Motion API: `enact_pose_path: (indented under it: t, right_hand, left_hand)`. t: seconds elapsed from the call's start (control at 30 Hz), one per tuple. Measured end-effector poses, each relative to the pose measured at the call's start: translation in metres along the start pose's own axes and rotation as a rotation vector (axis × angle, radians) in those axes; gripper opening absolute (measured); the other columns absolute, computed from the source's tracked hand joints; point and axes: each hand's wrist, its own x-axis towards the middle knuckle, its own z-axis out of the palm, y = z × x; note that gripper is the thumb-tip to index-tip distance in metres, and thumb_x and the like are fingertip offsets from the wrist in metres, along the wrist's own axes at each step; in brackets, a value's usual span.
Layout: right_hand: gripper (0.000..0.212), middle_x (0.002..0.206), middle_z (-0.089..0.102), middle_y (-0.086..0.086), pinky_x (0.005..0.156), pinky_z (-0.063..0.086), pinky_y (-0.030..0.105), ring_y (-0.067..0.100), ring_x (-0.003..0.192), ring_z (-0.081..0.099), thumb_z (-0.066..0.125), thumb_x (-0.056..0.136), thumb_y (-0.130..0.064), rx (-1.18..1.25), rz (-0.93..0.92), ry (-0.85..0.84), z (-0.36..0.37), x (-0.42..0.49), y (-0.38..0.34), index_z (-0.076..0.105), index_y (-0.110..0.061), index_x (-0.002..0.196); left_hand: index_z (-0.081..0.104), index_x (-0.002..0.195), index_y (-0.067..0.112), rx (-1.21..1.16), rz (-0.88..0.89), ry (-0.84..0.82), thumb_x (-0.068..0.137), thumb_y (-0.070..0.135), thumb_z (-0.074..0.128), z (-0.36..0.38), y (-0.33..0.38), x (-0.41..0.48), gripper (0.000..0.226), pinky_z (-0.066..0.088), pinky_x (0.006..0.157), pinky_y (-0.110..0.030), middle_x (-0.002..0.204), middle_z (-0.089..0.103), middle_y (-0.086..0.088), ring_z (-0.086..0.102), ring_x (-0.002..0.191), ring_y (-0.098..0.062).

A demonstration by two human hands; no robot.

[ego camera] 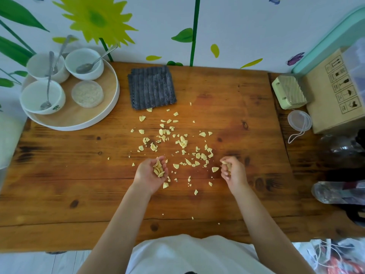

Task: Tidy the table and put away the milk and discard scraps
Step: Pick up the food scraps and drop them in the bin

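Pale yellow scraps (182, 143) lie scattered over the middle of the wooden table (59, 175). My left hand (151, 174) is cupped palm up just above the table and holds a small heap of these scraps. To its right, my right hand (232, 171) pinches a few scraps between its fingertips, close to a larger piece on the wood. No milk container is visible.
A round tray (94, 117) at the back left carries three white bowls with spoons and a lidded tub of grains (87, 93). A folded grey cloth (151, 87) lies at the back centre. A green box (289, 91), cardboard box (335, 91) and plastic lid (299, 120) crowd the right edge.
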Motion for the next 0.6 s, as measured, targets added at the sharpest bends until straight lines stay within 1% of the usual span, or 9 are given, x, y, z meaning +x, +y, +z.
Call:
enact_pose_path:
  t: [0.03,0.07,0.1,0.17,0.23,0.3,0.4,0.5,0.6]
  right_hand:
    - [0.028,0.047,0.041,0.000,0.032,0.023,0.015,0.004,0.033,0.033,0.041,0.094,-0.008,0.169,0.049,-0.003,-0.004,-0.001,-0.002,0.050,-0.007,0.068]
    - [0.030,0.048,0.043,-0.002,0.033,0.023,0.016,0.005,0.035,0.034,0.043,0.096,-0.015,0.242,0.079,-0.002,-0.008,-0.002,-0.004,0.049,-0.009,0.068]
    - [0.030,0.051,0.045,-0.002,0.034,0.025,0.015,0.006,0.039,0.036,0.045,0.097,-0.019,0.232,0.086,0.001,-0.011,-0.003,-0.004,0.049,-0.010,0.069]
    - [0.022,0.062,0.048,0.001,0.036,0.029,0.014,0.008,0.048,0.038,0.047,0.097,-0.018,0.056,0.042,0.017,-0.014,-0.004,-0.001,0.052,-0.009,0.077]
    - [0.014,0.068,0.052,0.003,0.042,0.034,0.014,0.010,0.053,0.041,0.047,0.096,-0.014,-0.197,-0.019,0.026,-0.013,-0.005,0.003,0.055,-0.008,0.087]
    - [0.010,0.068,0.054,0.002,0.051,0.038,0.020,0.010,0.055,0.044,0.047,0.096,-0.013,-0.453,-0.104,0.018,-0.012,-0.004,0.008,0.055,-0.009,0.092]
    - [0.008,0.070,0.059,-0.002,0.065,0.042,0.026,0.010,0.060,0.054,0.051,0.094,-0.020,-0.862,-0.295,-0.007,-0.012,-0.004,0.016,0.054,-0.013,0.093]
    - [0.018,0.084,0.059,0.000,0.065,0.045,0.026,0.018,0.075,0.062,0.055,0.093,-0.025,-1.093,-0.380,0.023,-0.009,-0.004,0.022,0.052,-0.012,0.103]
    - [0.019,0.081,0.056,0.000,0.061,0.044,0.028,0.018,0.073,0.057,0.050,0.095,-0.028,-1.245,-0.399,0.044,-0.002,-0.007,0.020,0.050,-0.011,0.103]
  left_hand:
    - [0.060,0.090,0.002,0.002,0.002,0.000,0.096,0.009,0.031,0.000,0.000,0.000,0.030,0.044,0.063,-0.024,0.077,0.051,-0.007,0.049,0.068,-0.013]
    - [0.060,0.090,0.002,0.006,0.002,-0.001,0.096,0.009,0.031,0.000,-0.001,0.000,0.030,0.043,0.062,-0.024,0.077,0.051,-0.006,0.048,0.068,-0.013]
    - [0.059,0.089,0.002,0.010,0.002,-0.002,0.096,0.009,0.031,0.000,-0.001,-0.001,0.030,0.043,0.062,-0.023,0.077,0.051,-0.006,0.048,0.067,-0.012]
    - [0.059,0.088,0.002,0.017,0.001,-0.013,0.096,0.008,0.031,0.000,-0.005,-0.004,0.030,0.043,0.062,-0.023,0.077,0.051,-0.006,0.048,0.066,-0.013]
    - [0.059,0.089,0.002,0.020,0.004,-0.020,0.096,0.008,0.031,0.002,-0.007,-0.007,0.030,0.043,0.063,-0.023,0.079,0.052,-0.007,0.048,0.067,-0.013]
    - [0.059,0.089,0.002,0.023,0.007,-0.025,0.096,0.008,0.031,0.002,-0.009,-0.009,0.029,0.043,0.063,-0.023,0.079,0.052,-0.007,0.048,0.067,-0.013]
    - [0.059,0.090,0.002,0.025,0.020,-0.033,0.096,0.008,0.031,-0.001,-0.011,-0.014,0.029,0.043,0.063,-0.024,0.079,0.052,-0.007,0.048,0.067,-0.013]
    - [0.058,0.090,0.002,0.014,0.026,-0.033,0.097,0.008,0.030,-0.004,-0.014,-0.018,0.030,0.043,0.063,-0.024,0.079,0.051,-0.007,0.048,0.068,-0.013]
    - [0.058,0.090,0.002,0.006,0.022,-0.028,0.096,0.008,0.031,-0.008,-0.018,-0.020,0.029,0.042,0.062,-0.024,0.077,0.051,-0.007,0.048,0.067,-0.013]
